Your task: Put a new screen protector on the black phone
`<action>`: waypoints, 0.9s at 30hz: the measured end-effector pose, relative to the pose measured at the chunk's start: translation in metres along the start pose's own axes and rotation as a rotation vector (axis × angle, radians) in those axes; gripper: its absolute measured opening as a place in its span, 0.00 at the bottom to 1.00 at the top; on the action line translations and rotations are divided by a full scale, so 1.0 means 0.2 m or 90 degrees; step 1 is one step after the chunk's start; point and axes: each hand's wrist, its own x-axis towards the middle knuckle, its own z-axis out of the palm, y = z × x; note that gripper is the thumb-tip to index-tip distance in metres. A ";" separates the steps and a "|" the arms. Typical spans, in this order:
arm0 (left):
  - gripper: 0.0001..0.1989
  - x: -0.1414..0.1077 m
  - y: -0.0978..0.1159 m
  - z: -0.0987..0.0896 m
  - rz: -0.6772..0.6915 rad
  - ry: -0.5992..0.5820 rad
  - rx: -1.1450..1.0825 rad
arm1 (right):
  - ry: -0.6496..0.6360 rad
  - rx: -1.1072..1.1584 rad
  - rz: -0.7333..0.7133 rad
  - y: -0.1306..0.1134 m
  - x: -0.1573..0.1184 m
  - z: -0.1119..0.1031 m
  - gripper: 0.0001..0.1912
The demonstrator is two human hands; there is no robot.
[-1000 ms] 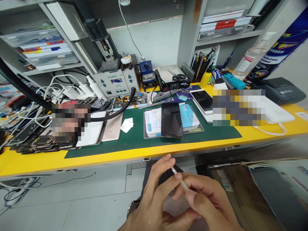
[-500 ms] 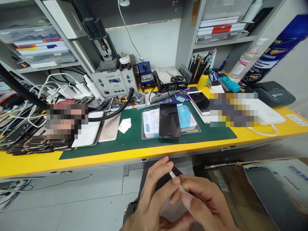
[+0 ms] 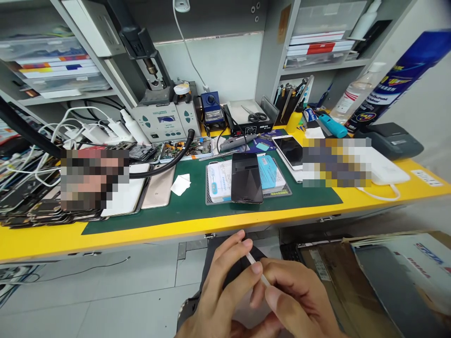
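Low in the head view, in front of the bench edge, both hands are together around a slim white strip (image 3: pixel 260 271). My left hand (image 3: pixel 221 286) has its fingers bent, with fingertips touching the strip's upper end and side. My right hand (image 3: pixel 296 293) pinches the lower end between thumb and fingers. The strip slants down to the right. Most of it is hidden by the fingers, so I cannot tell whether it is a thin stick or the edge of a flatter thing.
A black phone (image 3: pixel 246 178) rests on small boxes on the green mat (image 3: pixel 190 206). Phones and boards are stacked at the left. A hot-air station (image 3: pixel 160 122), parts tray (image 3: pixel 200 148) and scissors (image 3: pixel 254 114) stand behind. A cardboard box (image 3: pixel 327 267) sits at lower right.
The view has shifted slightly, so the bench things on it appear a little further left. Both hands keep almost the same hold on the white strip.
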 end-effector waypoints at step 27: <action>0.19 0.17 -0.05 -0.21 0.041 -0.104 -0.013 | -0.057 -0.181 -0.005 -0.10 0.00 -0.05 0.13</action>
